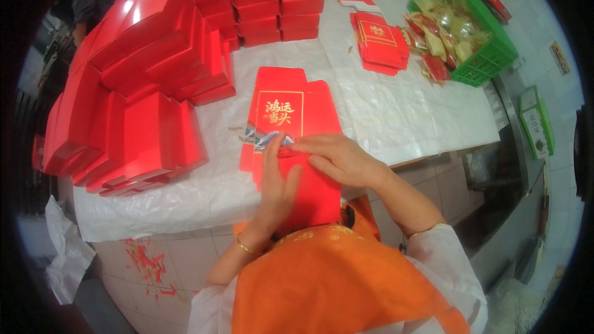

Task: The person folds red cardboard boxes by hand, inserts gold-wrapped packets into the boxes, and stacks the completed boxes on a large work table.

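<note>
White sheeting covers the bench (396, 117), where a flat red carton (288, 117) lies at the near edge, still unfolded. Both hands press on its lower flap: the left hand (277, 188) lies flat, fingers spread, and the right hand (337, 158) pinches the fold. Finished red boxes (148, 86) are heaped left; more flat blanks (378, 40) wait beyond, beside a green crate (489, 55).

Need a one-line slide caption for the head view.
Both hands, left hand and right hand, press a flat red carton beside stacked red boxes.
</note>
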The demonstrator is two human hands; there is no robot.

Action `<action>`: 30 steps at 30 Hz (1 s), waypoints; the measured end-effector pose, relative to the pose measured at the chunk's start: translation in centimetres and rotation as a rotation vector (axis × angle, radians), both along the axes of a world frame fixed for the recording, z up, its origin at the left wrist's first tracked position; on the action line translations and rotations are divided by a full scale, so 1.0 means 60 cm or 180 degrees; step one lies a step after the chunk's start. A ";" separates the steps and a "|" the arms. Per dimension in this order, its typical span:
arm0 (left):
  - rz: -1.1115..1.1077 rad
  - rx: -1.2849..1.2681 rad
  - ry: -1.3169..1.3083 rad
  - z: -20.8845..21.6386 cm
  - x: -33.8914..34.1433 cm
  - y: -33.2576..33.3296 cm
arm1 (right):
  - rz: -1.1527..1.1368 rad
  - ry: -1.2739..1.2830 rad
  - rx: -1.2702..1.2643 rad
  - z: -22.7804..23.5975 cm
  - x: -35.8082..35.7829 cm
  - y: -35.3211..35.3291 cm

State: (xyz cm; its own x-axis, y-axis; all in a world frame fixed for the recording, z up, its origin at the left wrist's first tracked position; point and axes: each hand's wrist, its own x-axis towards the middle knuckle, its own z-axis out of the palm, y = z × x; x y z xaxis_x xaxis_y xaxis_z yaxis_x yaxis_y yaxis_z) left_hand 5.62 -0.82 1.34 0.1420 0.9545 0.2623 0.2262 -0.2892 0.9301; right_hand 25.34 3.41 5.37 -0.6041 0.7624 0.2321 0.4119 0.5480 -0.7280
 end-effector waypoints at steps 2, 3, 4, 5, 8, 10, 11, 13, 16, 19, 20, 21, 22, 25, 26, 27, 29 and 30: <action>0.0082 -0.0036 -0.0304 -0.009 0.005 -0.001 | -0.0004 -0.0196 0.0173 0.001 0.001 -0.003; 0.0031 0.0055 -0.0144 -0.013 0.002 0.000 | 0.0006 -0.0157 0.0075 -0.001 0.003 -0.001; -0.0019 0.0147 0.0015 -0.016 -0.005 0.002 | 0.0018 -0.0117 -0.0024 -0.004 0.006 0.003; -0.0066 0.0235 0.0177 -0.016 -0.008 0.004 | 0.0031 -0.0075 -0.0125 -0.006 0.009 0.008; -0.0123 0.0274 0.0220 -0.007 -0.008 0.002 | 0.0118 -0.0215 -0.0419 0.001 0.019 0.015; -0.0068 -0.0027 -0.0508 -0.007 0.000 -0.004 | 0.0175 -0.0275 -0.0331 0.008 0.017 0.016; -0.0037 -0.0173 -0.0875 -0.008 0.003 -0.006 | 0.0207 -0.0308 -0.0281 0.012 0.016 0.017; 0.0098 0.0015 -0.1071 -0.021 0.007 -0.005 | 0.0049 -0.0287 -0.0513 0.023 0.014 0.020; 0.0092 0.0102 -0.1175 -0.030 0.007 -0.003 | -0.0042 -0.0096 -0.0542 0.024 0.019 0.026; 0.0025 0.0022 -0.1342 -0.030 0.006 -0.003 | -0.0048 0.0010 -0.0332 0.020 0.019 0.028; 0.0008 -0.0018 -0.1429 -0.030 0.007 -0.003 | -0.0049 0.0013 -0.0251 0.018 0.018 0.028; 0.0008 0.0007 -0.1364 -0.030 0.006 -0.003 | -0.0045 0.0045 -0.0247 0.016 0.017 0.028; 0.0008 0.0032 -0.1299 -0.031 0.005 -0.003 | -0.0042 0.0078 -0.0244 0.013 0.016 0.028; 0.0009 0.0018 -0.1229 -0.030 0.003 -0.003 | -0.0061 0.0213 -0.0332 0.007 0.014 0.024; 0.0012 0.0001 -0.1226 -0.030 0.003 -0.003 | -0.0069 0.0265 -0.0376 0.006 0.014 0.023; 0.0008 0.0027 -0.1206 -0.031 0.003 -0.003 | -0.0118 0.0291 -0.0335 0.007 0.013 0.021; -0.0008 0.0081 -0.1169 -0.034 0.003 0.000 | -0.0220 0.0339 -0.0249 0.012 0.011 0.019; 0.0012 0.0113 -0.1050 -0.033 0.003 -0.001 | -0.0257 0.0366 -0.0221 0.011 0.010 0.019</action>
